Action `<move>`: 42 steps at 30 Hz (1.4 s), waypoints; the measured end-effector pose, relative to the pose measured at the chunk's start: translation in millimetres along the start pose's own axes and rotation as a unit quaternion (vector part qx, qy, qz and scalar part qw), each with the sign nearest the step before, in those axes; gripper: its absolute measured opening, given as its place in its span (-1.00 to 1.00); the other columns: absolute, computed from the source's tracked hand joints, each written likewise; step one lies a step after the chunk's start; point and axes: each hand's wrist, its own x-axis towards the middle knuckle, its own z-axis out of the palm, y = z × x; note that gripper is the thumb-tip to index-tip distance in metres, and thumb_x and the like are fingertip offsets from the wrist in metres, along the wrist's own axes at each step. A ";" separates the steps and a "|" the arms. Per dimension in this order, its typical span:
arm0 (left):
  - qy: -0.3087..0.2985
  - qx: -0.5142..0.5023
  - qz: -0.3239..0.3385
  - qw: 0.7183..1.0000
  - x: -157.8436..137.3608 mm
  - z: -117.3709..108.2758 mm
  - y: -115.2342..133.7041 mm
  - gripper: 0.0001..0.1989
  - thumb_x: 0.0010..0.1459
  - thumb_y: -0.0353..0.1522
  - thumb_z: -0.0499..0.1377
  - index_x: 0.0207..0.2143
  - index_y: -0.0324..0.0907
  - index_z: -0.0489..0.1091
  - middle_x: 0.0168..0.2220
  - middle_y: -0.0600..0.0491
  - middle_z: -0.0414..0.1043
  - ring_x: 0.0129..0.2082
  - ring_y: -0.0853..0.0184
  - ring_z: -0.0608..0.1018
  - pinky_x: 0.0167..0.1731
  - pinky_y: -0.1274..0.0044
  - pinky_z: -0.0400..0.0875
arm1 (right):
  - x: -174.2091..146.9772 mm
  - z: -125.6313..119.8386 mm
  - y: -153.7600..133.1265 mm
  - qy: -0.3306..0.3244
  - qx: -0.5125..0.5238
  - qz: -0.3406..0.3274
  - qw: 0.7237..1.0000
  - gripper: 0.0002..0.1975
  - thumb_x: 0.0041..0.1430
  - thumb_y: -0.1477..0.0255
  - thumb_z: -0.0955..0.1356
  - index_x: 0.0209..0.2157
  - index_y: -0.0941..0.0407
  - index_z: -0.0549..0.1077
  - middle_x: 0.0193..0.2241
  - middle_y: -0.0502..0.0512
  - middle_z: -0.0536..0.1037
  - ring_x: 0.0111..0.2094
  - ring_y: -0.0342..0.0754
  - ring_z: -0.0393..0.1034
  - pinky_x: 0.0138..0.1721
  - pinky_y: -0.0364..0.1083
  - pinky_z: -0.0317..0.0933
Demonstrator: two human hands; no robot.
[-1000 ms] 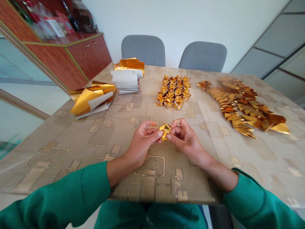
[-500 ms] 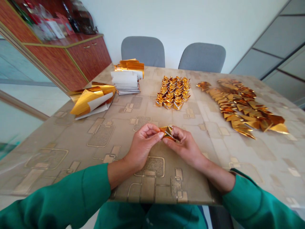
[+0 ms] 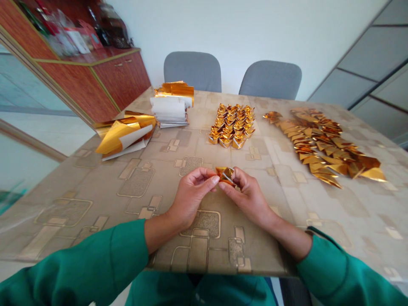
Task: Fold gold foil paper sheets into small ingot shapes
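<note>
A small folded piece of gold foil paper (image 3: 227, 173) is between my two hands, just above the near part of the table. My left hand (image 3: 196, 189) pinches its left end between thumb and fingertips. At the other end, my right hand (image 3: 244, 187) grips it with thumb below and curled fingers behind. White edges show on the piece, and my fingers cover parts of it. Beyond my hands stand close rows of folded gold paper ingots (image 3: 232, 125). Many flatter folded gold pieces (image 3: 321, 142) lie overlapping in lines on the right.
A stack of gold and white paper sheets (image 3: 172, 110) stands at the back left, with loosely curled gold sheets (image 3: 127, 135) beside it. The patterned table (image 3: 204, 255) lies under everything. Two grey chairs (image 3: 192, 70) are behind it, and a wooden cabinet (image 3: 119, 83) is at the left.
The view has tilted slightly, so the scene sits a little lower. Both hands keep hold of the gold piece, which has turned slightly between the fingers.
</note>
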 end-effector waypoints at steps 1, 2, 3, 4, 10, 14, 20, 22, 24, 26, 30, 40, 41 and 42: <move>0.001 -0.004 0.000 1.000 0.1 0.0 -0.2 -0.81 -0.04 -0.33 0.39 -0.39 -0.22 0.47 -0.42 0.12 0.47 -0.46 0.47 0.43 -0.39 0.60 0.33 | -0.1 0.1 -0.2 -0.002 0.000 0.000 1.000 -0.74 0.21 0.28 0.35 -0.46 0.07 0.23 -0.50 -0.06 0.30 -0.44 -0.14 0.18 -0.39 -0.12 0.08; 0.001 -0.006 0.000 1.000 0.2 0.1 -0.1 -0.81 -0.04 -0.33 0.38 -0.39 -0.22 0.47 -0.42 0.11 0.48 -0.46 0.47 0.43 -0.39 0.60 0.33 | -0.1 0.3 -0.5 -0.003 0.000 -0.001 1.000 -0.75 0.22 0.28 0.35 -0.45 0.08 0.25 -0.49 -0.06 0.31 -0.43 -0.13 0.19 -0.39 -0.12 0.08; 0.001 -0.006 0.002 1.000 0.3 0.3 0.3 -0.81 -0.03 -0.33 0.38 -0.39 -0.22 0.47 -0.42 0.11 0.48 -0.47 0.47 0.43 -0.40 0.60 0.33 | -0.2 0.6 -0.8 -0.004 -0.001 -0.002 1.000 -0.76 0.22 0.29 0.34 -0.44 0.08 0.26 -0.48 -0.05 0.32 -0.43 -0.14 0.20 -0.39 -0.12 0.08; 0.000 -0.003 0.005 1.000 0.2 0.5 0.8 -0.81 -0.03 -0.33 0.38 -0.39 -0.23 0.47 -0.43 0.10 0.48 -0.48 0.48 0.42 -0.41 0.60 0.33 | -0.4 1.0 -1.0 -0.004 -0.001 -0.003 1.000 -0.77 0.23 0.30 0.34 -0.43 0.08 0.26 -0.47 -0.05 0.33 -0.43 -0.14 0.20 -0.38 -0.12 0.09; 0.018 0.025 0.034 0.999 -0.7 2.1 3.5 -0.84 -0.03 -0.38 0.37 -0.43 -0.23 0.45 -0.49 0.13 0.45 -0.51 0.48 0.43 -0.44 0.61 0.34 | -1.2 3.9 -2.1 0.010 -0.013 0.001 1.000 -0.77 0.21 0.27 0.37 -0.42 0.08 0.31 -0.49 -0.04 0.35 -0.42 -0.12 0.23 -0.37 -0.11 0.12; 0.022 0.033 0.030 0.999 -0.7 1.9 2.5 -0.84 -0.02 -0.36 0.37 -0.44 -0.24 0.46 -0.49 0.11 0.46 -0.51 0.47 0.44 -0.43 0.60 0.35 | -1.0 5.1 -3.2 0.013 -0.012 -0.002 1.000 -0.76 0.21 0.25 0.37 -0.42 0.08 0.31 -0.50 -0.03 0.36 -0.41 -0.10 0.25 -0.36 -0.10 0.13; 0.024 0.027 0.019 0.999 -0.5 2.5 4.5 -0.82 -0.06 -0.33 0.39 -0.43 -0.23 0.49 -0.49 0.10 0.47 -0.51 0.46 0.43 -0.43 0.59 0.35 | -1.6 5.9 -3.0 0.020 -0.021 -0.010 1.000 -0.76 0.21 0.27 0.36 -0.44 0.07 0.28 -0.52 -0.05 0.32 -0.43 -0.12 0.22 -0.38 -0.11 0.09; 0.019 0.031 0.016 0.999 -0.8 2.8 5.9 -0.82 -0.07 -0.32 0.39 -0.44 -0.22 0.49 -0.49 0.11 0.47 -0.52 0.47 0.41 -0.44 0.59 0.34 | -2.1 6.4 -2.4 0.022 -0.032 -0.016 0.999 -0.75 0.22 0.29 0.35 -0.46 0.07 0.26 -0.54 -0.06 0.28 -0.46 -0.13 0.18 -0.40 -0.12 0.06; 0.008 0.035 0.013 0.999 -1.1 2.7 6.9 -0.81 -0.07 -0.31 0.39 -0.45 -0.22 0.50 -0.48 0.11 0.45 -0.52 0.47 0.38 -0.46 0.60 0.32 | -2.3 6.1 -3.1 0.027 -0.039 -0.018 0.999 -0.73 0.21 0.30 0.35 -0.48 0.07 0.22 -0.55 -0.08 0.24 -0.48 -0.14 0.13 -0.42 -0.12 0.03; -0.009 0.033 0.006 0.999 -0.9 1.8 7.5 -0.81 -0.05 -0.30 0.39 -0.45 -0.22 0.49 -0.48 0.12 0.44 -0.52 0.48 0.36 -0.48 0.61 0.29 | -2.0 4.0 -5.8 0.019 -0.029 -0.009 0.999 -0.72 0.21 0.29 0.35 -0.49 0.07 0.21 -0.55 -0.09 0.22 -0.49 -0.15 0.12 -0.43 -0.13 0.04; -0.069 -0.007 -0.045 0.997 2.0 -2.1 9.2 -0.77 -0.03 -0.25 0.39 -0.42 -0.21 0.48 -0.44 0.10 0.43 -0.48 0.47 0.37 -0.46 0.62 0.25 | -0.1 -7.7 -16.0 -0.095 0.102 0.046 0.989 -0.70 0.15 0.14 0.40 -0.30 0.06 0.32 -0.37 -0.01 0.40 -0.33 -0.08 0.27 -0.29 -0.10 0.17; -0.143 -0.027 -0.156 0.977 6.9 -8.2 19.2 -0.72 -0.11 -0.22 0.44 -0.39 -0.17 0.51 -0.36 0.04 0.47 -0.35 0.38 0.47 -0.39 0.58 0.25 | 0.6 -21.7 -11.6 -0.147 0.283 0.171 0.932 -0.60 0.13 -0.01 0.35 -0.35 0.07 0.45 -0.41 0.03 0.40 -0.36 -0.06 0.22 -0.27 -0.06 0.18; -0.154 -0.031 -0.165 0.974 7.0 -8.5 19.4 -0.72 -0.11 -0.22 0.44 -0.38 -0.17 0.52 -0.36 0.03 0.47 -0.35 0.38 0.47 -0.39 0.58 0.25 | 0.8 -21.9 -11.5 -0.151 0.295 0.174 0.927 -0.58 0.14 -0.02 0.33 -0.37 0.07 0.45 -0.43 0.03 0.39 -0.36 -0.06 0.22 -0.28 -0.06 0.17; -0.164 -0.037 -0.174 0.970 7.1 -8.8 19.5 -0.72 -0.11 -0.22 0.44 -0.38 -0.17 0.52 -0.36 0.03 0.47 -0.37 0.39 0.46 -0.40 0.58 0.25 | 1.0 -22.4 -11.9 -0.150 0.305 0.175 0.924 -0.57 0.15 -0.03 0.32 -0.39 0.07 0.44 -0.44 0.03 0.39 -0.37 -0.06 0.22 -0.29 -0.06 0.17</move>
